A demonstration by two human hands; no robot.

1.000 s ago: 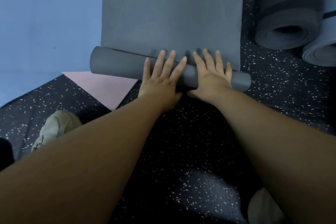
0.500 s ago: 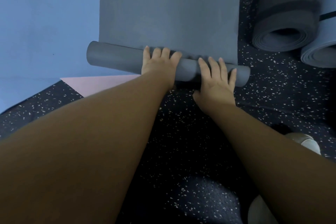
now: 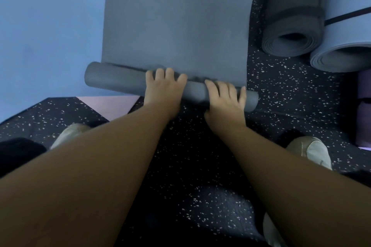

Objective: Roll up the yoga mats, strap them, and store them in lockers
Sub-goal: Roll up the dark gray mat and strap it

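Observation:
A grey yoga mat (image 3: 176,26) lies on the speckled floor, flat at the far end and wound into a tight roll (image 3: 114,80) at the near end. My left hand (image 3: 162,88) grips the middle of the roll, fingers curled over its top. Close to the roll's right end, my right hand (image 3: 224,100) holds it the same way. The roll lies slightly slanted, its right end nearer to me.
Two rolled, strapped mats lie at the right: a dark grey one (image 3: 291,32) and a light blue one (image 3: 345,50). A blue mat (image 3: 46,36) lies flat at the left over a pink mat (image 3: 114,106). A purple object (image 3: 364,110) is at the right edge. My shoes (image 3: 311,150) stand nearby.
The fingers of both hands went from flat on the roll to curled over it, the left first. The roll turned further onto the flat mat. My feet shifted forward.

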